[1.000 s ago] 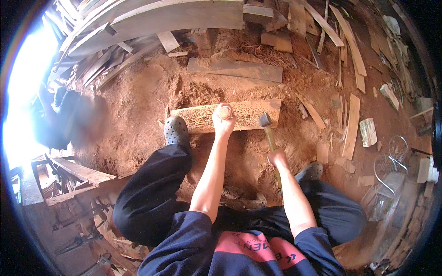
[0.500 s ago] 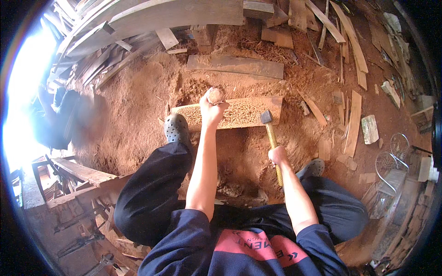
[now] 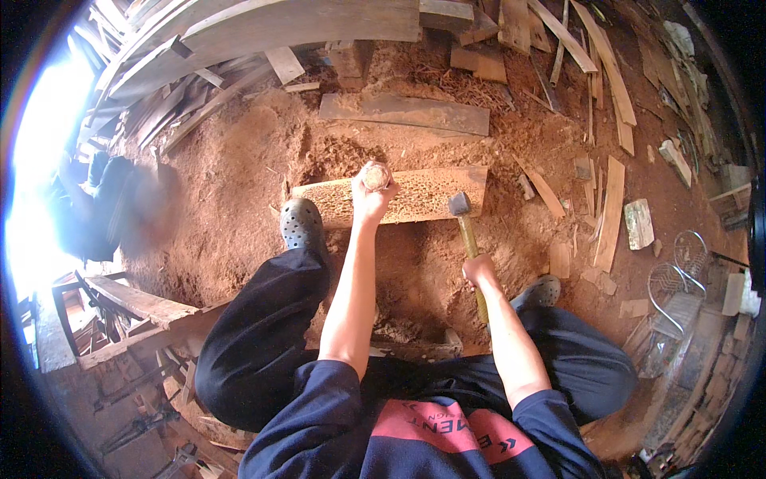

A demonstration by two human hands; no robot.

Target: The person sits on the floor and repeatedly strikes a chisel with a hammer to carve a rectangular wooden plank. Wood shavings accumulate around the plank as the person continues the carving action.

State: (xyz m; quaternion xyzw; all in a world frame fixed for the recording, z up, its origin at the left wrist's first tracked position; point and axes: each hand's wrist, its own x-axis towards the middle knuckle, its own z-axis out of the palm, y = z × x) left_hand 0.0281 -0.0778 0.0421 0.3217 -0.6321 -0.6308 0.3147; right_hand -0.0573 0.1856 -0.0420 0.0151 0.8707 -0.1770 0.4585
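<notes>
My left hand [image 3: 372, 199] is closed round an upright wooden tool handle [image 3: 376, 175], seen from its round pale top. Whatever lies below that fist is hidden. Beneath it a thick plank [image 3: 435, 188] rests on the dirt, its upper face covered in small gouged marks. My right hand [image 3: 480, 271] grips a hammer [image 3: 467, 235] by its yellowish handle. The dark square hammer head [image 3: 459, 203] is over the plank's right part, apart from the left hand. My left foot in a grey clog [image 3: 302, 223] is close to the plank's left end.
Sawdust-covered reddish ground [image 3: 215, 184] surrounds the plank. Beyond it lies a flat board [image 3: 407, 112], with long stacked planks [image 3: 303, 28] further back. Wood offcuts [image 3: 610, 214] and a wire rack [image 3: 678, 275] are to the right. A blurred person [image 3: 120, 199] is at the left.
My left hand and the handle have shifted slightly right and toward me over the plank. The hammer stays at nearly the same place.
</notes>
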